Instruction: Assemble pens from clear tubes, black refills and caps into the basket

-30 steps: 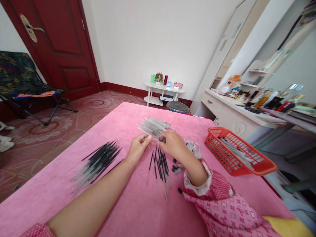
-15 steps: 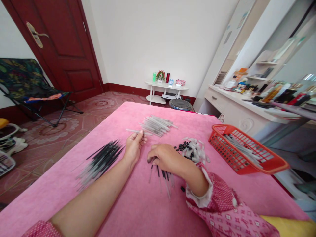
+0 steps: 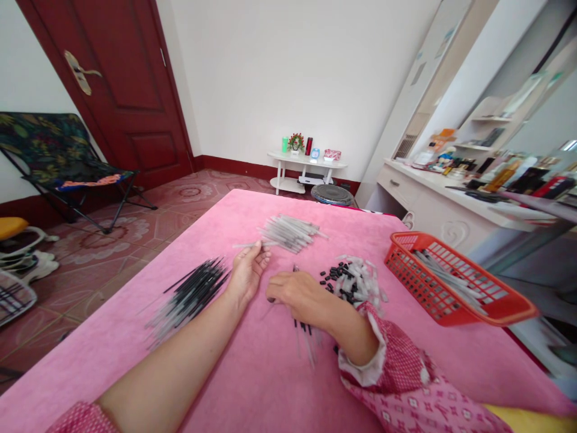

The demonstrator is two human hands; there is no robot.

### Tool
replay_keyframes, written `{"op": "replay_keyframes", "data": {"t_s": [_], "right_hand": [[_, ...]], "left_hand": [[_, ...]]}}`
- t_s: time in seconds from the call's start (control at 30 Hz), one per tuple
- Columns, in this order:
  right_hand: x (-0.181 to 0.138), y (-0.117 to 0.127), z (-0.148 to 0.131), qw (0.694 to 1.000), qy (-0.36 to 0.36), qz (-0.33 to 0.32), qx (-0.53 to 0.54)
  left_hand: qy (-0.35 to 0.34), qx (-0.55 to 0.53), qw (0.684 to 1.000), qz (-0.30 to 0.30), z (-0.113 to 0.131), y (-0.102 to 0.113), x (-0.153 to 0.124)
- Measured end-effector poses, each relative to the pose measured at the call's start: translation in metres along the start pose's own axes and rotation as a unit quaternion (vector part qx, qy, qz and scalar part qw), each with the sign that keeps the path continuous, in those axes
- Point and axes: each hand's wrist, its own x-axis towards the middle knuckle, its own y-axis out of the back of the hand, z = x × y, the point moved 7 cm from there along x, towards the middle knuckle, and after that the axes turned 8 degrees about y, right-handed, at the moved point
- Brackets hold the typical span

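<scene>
My left hand pinches a slim translucent pen barrel between thumb and fingers, just left of a pile of similar barrels. My right hand is closed, palm down, over a small loose group of black-and-clear pen refills. A thin refill sticks out below its fingertips; the curled fingers hide the rest. To the left, beside my left forearm, lies a thick bundle of black and clear refills. Right of my right hand are small black plugs and a heap of translucent caps.
A red plastic basket with grey barrels stands at the right edge of the pink-covered table. Something yellow lies at the lower right. Beyond are a dressing table, a folding chair and a low white stand.
My right hand has shifted slightly left off the loose refills, and a thin refill moves with its fingers. My left hand keeps the barrel. The whole view has shifted slightly.
</scene>
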Motion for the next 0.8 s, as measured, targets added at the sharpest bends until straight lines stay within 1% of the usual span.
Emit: {"op": "replay_keyframes", "data": {"t_s": [0.03,0.07,0.1,0.13,0.17,0.2,0.27,0.33,0.37,0.4,0.43,0.5,0.6,0.8], "right_hand": [[0.000,0.004,0.001,0.999,-0.001,0.036,0.008],[0.000,0.010,0.002,0.996,-0.004,0.085,0.019],[-0.002,0.019,0.003,0.988,-0.011,0.149,0.034],[-0.005,0.030,0.005,0.973,-0.026,0.221,0.053],[-0.011,0.041,0.009,0.950,-0.051,0.298,0.077],[-0.019,0.052,0.015,0.918,-0.085,0.374,0.105],[-0.037,0.067,0.026,0.834,-0.156,0.501,0.170],[-0.051,0.073,0.037,0.756,-0.201,0.578,0.230],[-0.055,0.075,0.040,0.728,-0.209,0.602,0.253],[-0.058,0.076,0.044,0.707,-0.212,0.618,0.271],[-0.060,0.077,0.047,0.693,-0.214,0.627,0.284],[-0.061,0.076,0.052,0.677,-0.215,0.636,0.302],[-0.060,0.073,0.054,0.673,-0.217,0.634,0.314],[-0.055,0.068,0.049,0.693,-0.215,0.615,0.310]], "left_hand": [[0.005,-0.006,1.000,0.001,0.000,0.000,0.000],[0.011,-0.010,1.000,-0.001,-0.001,0.000,0.000],[0.014,-0.016,1.000,-0.004,-0.001,-0.001,0.000],[0.017,-0.024,1.000,-0.007,-0.001,-0.002,0.000],[0.020,-0.036,0.999,-0.010,-0.001,-0.002,0.000],[0.024,-0.049,0.998,-0.012,-0.001,-0.003,-0.001],[0.041,-0.082,0.996,-0.015,-0.002,-0.004,-0.002],[0.067,-0.108,0.992,-0.021,-0.004,-0.006,-0.002],[0.078,-0.117,0.990,-0.027,-0.005,-0.008,-0.003],[0.085,-0.123,0.988,-0.033,-0.005,-0.009,-0.003],[0.089,-0.126,0.987,-0.037,-0.006,-0.010,-0.004],[0.094,-0.126,0.987,-0.045,-0.006,-0.012,-0.005],[0.101,-0.119,0.986,-0.051,-0.007,-0.014,-0.007],[0.104,-0.107,0.987,-0.057,-0.008,-0.016,-0.009]]}}
